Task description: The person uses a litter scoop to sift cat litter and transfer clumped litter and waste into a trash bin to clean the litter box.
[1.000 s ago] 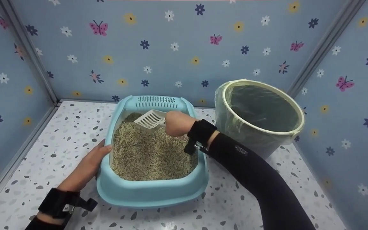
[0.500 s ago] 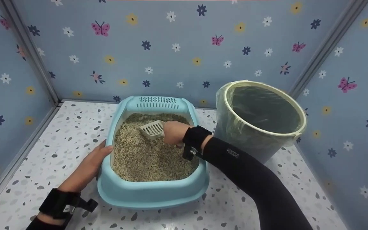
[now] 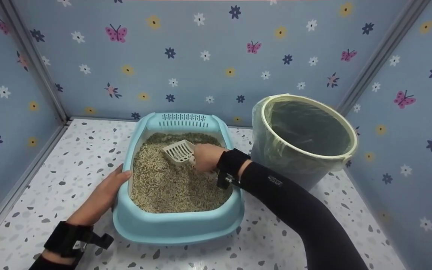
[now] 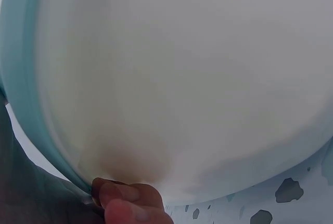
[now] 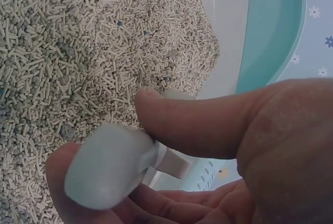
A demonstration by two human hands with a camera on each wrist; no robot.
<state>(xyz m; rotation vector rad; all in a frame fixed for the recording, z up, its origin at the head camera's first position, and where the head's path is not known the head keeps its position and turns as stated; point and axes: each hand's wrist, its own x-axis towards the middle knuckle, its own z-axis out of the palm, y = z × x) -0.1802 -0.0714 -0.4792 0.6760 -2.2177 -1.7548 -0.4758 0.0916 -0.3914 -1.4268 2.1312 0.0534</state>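
A light blue litter box (image 3: pixel 178 227) holds a bed of pellet litter (image 3: pixel 167 183). My right hand (image 3: pixel 208 157) grips the handle of a pale slotted litter scoop (image 3: pixel 179 151), whose head lies low over the litter towards the back. Close up in the right wrist view, the thumb and fingers wrap the rounded handle end (image 5: pixel 104 172). On the box's left side my left hand (image 3: pixel 105 191) holds the edge, thumb on the rim. Its fingertips (image 4: pixel 132 193) show against the pale outside of the box in the left wrist view.
Right of the box stands a waste bin (image 3: pixel 276 157) lined with a translucent bag, its mouth tilted towards me. Behind the box rises a blue flowered wall (image 3: pixel 208 41), with side walls left and right. The speckled white surface (image 3: pixel 84 157) lies underneath.
My right hand has brought the scoop down and towards me from near the back of the box, uncovering darker litter there. My left hand stays at the rim.
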